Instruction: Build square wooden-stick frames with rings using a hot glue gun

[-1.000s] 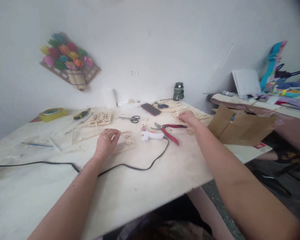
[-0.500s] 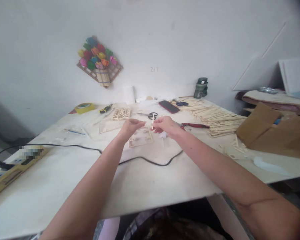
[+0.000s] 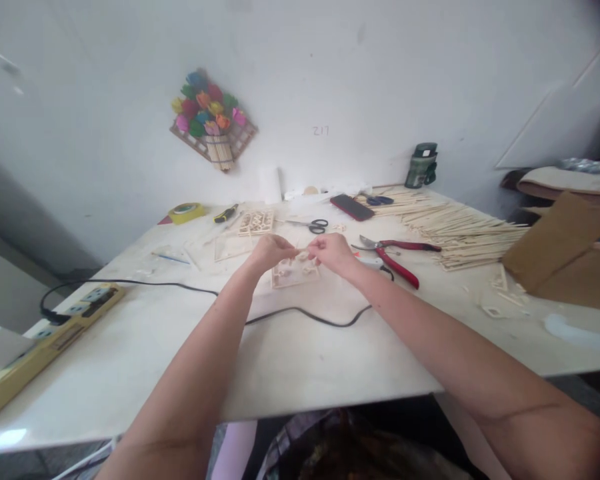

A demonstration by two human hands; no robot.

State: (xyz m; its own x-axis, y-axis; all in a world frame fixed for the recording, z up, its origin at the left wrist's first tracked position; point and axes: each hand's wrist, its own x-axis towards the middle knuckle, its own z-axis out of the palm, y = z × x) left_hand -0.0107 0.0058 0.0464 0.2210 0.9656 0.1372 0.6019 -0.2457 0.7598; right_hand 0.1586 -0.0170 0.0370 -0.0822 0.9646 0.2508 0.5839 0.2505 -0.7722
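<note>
A short pale wooden stick (image 3: 303, 251) lies level between my two hands, just over a small wooden frame (image 3: 295, 283) on the table. My left hand (image 3: 273, 253) pinches its left end. At the other end, the fingertips of my right hand (image 3: 330, 252) are closed on the stick. Small curled wooden bits show inside the frame, partly hidden under my fingers. Red-handled pruning shears (image 3: 387, 250) lie open to the right of my right hand. Behind my hands are black-handled scissors (image 3: 317, 226) and a latticed wooden panel (image 3: 256, 223).
A black cable (image 3: 325, 321) crosses the table in front of my hands, from a yellow power strip (image 3: 63, 340) at left. Many thin sticks (image 3: 460, 233) are heaped at right beside a cardboard box (image 3: 565, 257). A phone (image 3: 353, 207) and yellow tape (image 3: 186, 213) lie farther back.
The stick has turned from upright in my right hand to level between both hands. My left hand has closed on its end. The view has shifted left, uncovering the shears.
</note>
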